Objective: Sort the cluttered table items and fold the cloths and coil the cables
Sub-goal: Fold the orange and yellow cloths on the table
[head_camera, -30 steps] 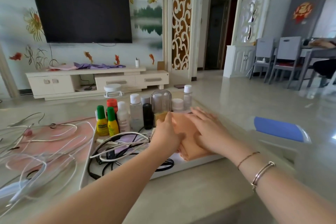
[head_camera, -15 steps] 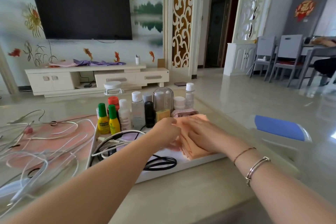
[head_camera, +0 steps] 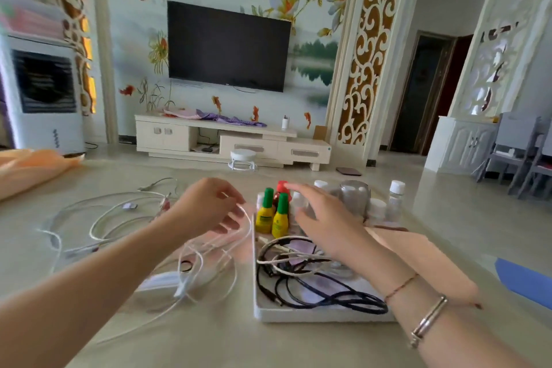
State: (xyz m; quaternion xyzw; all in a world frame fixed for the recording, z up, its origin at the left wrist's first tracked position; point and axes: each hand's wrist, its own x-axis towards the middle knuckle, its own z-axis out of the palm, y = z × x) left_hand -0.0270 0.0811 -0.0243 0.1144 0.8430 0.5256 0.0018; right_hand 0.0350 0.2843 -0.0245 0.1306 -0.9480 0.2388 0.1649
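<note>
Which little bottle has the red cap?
The bottle with the red cap stands at the back of the white tray, behind the two yellow bottles, whose caps are green. The other bottles have white caps.
</note>
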